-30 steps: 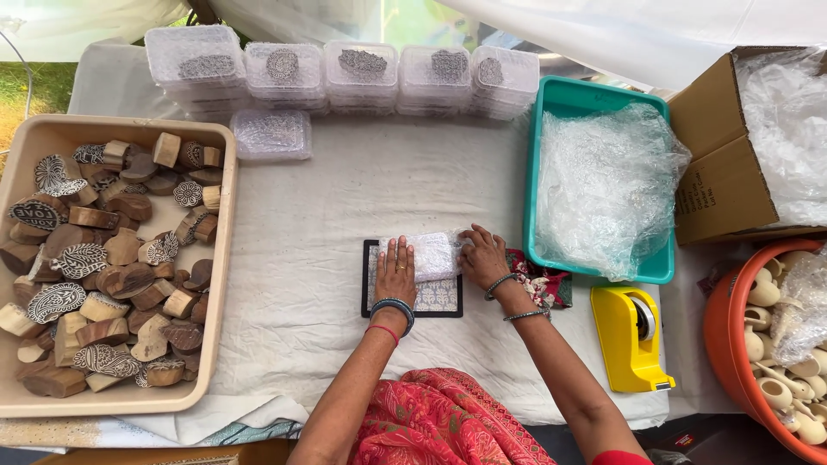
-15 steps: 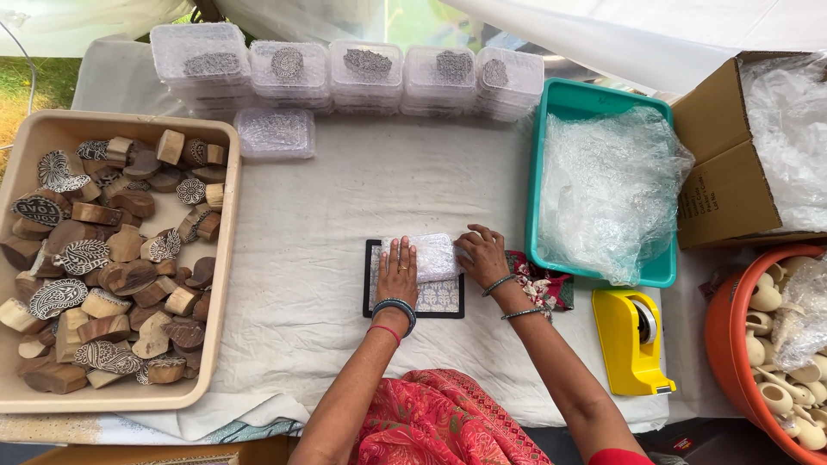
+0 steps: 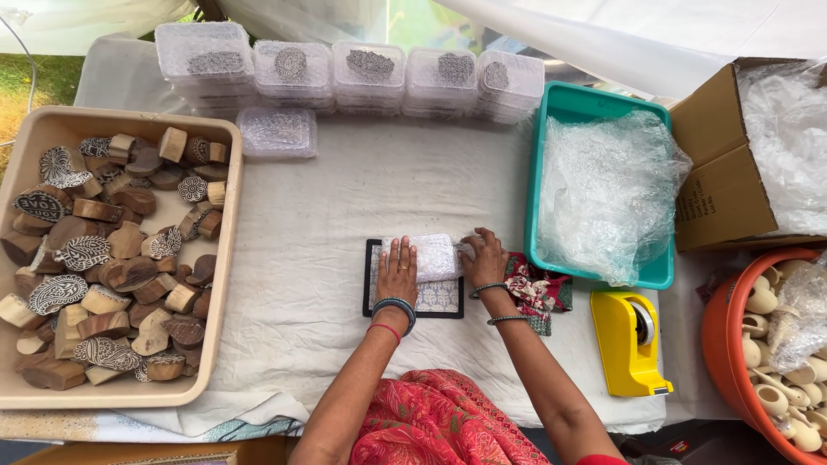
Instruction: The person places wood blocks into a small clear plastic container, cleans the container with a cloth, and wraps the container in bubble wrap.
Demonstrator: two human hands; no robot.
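Note:
A small block wrapped in bubble wrap (image 3: 431,256) lies on a dark patterned pad (image 3: 435,299) in the middle of the white cloth. My left hand (image 3: 396,274) rests flat on the left side of the wrapped block, fingers spread. On the block's right end sits my right hand (image 3: 484,258), fingers curled over the wrap's edge. Both wrists carry bangles.
A beige tray (image 3: 226,258) of several carved wooden stamp blocks fills the left. Clear plastic boxes (image 3: 370,73) line the far edge. A teal bin (image 3: 586,99) with bubble wrap, a yellow tape dispenser (image 3: 629,340), a cardboard box (image 3: 719,172) and an orange tub (image 3: 719,344) stand right.
Both hands stay on the wrapped block; my right hand has slid slightly along its right end. Nothing else has moved.

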